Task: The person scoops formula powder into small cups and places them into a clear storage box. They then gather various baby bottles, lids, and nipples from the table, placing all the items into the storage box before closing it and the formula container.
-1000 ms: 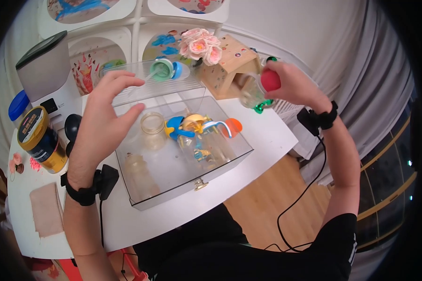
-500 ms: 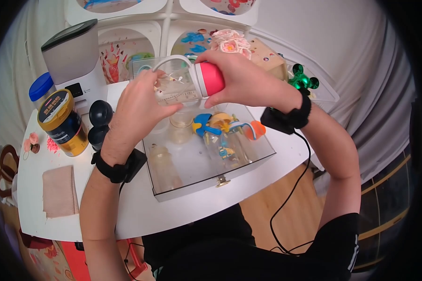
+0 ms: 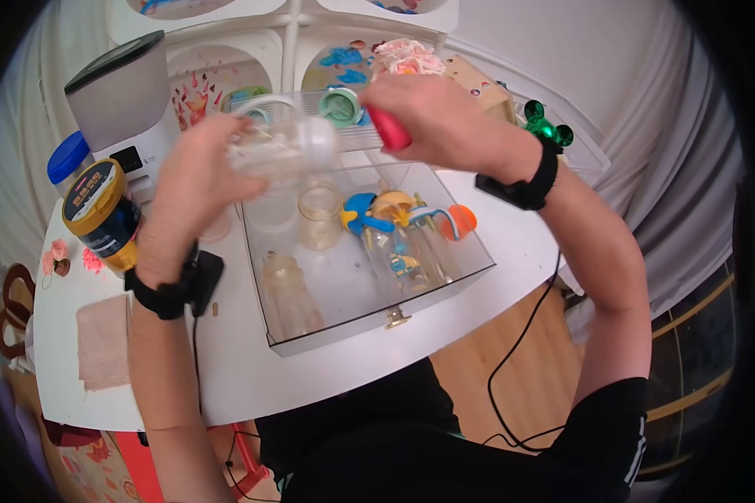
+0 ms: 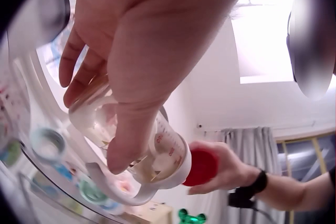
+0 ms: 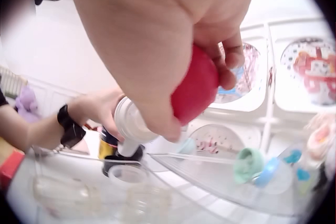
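My left hand [image 3: 189,180] grips a clear baby bottle [image 3: 268,155] with a white collar and handle, tipped sideways above the box. Measuring marks show on its wall in the left wrist view. Just to its right, my right hand [image 3: 440,117] holds a red cap [image 3: 387,128], apart from the bottle's white collar [image 4: 185,167]. Beneath both hands is a clear lidded box [image 3: 352,323], its lid raised. Inside are an open clear jar [image 3: 319,218], a clear bottle [image 3: 289,293] lying at the left, and bottles with blue-and-yellow tops [image 3: 365,214] at the right.
A yellow-lidded tub [image 3: 101,210] and a grey-and-white appliance [image 3: 122,101] stand at the left, near a folded beige cloth [image 3: 103,344]. Behind are a green cap [image 3: 340,107], pink flowers [image 3: 407,59] and a green shiny mouse-eared ornament [image 3: 545,126]. Cables hang from both wrists.
The right hand brought the bottle over from the right and the left hand took hold of it. Now the red cap is off the bottle, and the left hand has moved left with the bottle.
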`<move>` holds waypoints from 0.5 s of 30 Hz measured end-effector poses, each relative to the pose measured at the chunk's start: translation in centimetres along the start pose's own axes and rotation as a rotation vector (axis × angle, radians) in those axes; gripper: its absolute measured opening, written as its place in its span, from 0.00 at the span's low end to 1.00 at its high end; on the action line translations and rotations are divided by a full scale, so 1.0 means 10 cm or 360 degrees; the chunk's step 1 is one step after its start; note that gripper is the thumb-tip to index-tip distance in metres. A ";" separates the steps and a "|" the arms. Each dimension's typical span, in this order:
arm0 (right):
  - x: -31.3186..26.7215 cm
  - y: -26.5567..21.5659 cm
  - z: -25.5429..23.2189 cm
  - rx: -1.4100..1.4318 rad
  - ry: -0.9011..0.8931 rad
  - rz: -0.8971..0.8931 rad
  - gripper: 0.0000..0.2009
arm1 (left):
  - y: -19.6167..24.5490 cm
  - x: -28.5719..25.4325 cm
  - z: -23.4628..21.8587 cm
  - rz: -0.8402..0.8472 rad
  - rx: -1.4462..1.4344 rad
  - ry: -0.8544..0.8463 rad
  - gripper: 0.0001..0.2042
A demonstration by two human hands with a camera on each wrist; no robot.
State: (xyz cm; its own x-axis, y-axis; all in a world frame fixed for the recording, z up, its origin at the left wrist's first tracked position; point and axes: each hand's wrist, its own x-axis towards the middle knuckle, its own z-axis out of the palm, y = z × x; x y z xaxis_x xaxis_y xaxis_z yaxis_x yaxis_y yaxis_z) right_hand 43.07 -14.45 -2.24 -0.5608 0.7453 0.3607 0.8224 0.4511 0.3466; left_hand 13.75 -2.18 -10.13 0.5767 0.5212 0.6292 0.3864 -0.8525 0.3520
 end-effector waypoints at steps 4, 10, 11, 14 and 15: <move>-0.15 0.24 -0.19 0.0016 0.0032 0.0503 0.29 | -0.09 0.02 -0.31 -0.0444 0.0165 0.0192 0.31; -0.17 0.42 0.05 0.0321 -0.0201 0.0915 0.31 | -0.19 0.07 -0.37 -0.0490 -0.0336 0.0425 0.31; -0.16 0.44 0.16 0.0379 -0.0195 0.0855 0.30 | -0.16 0.06 -0.39 -0.0488 -0.0327 0.0428 0.32; -0.06 0.40 0.44 0.0448 -0.0181 0.0689 0.28 | -0.11 0.06 -0.39 -0.0483 -0.0287 0.0452 0.33; 0.00 0.37 0.54 0.0452 -0.0178 0.0635 0.28 | -0.10 0.06 -0.38 -0.0481 -0.0309 0.0453 0.33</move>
State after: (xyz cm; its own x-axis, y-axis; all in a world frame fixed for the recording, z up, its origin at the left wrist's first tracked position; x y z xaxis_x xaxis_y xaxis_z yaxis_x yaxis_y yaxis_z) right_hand 46.64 -10.08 -5.62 -0.1961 0.9279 0.3170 0.9730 0.2243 -0.0546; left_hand 10.94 -1.14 -7.44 0.2278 0.7389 0.6342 0.3491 -0.6700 0.6552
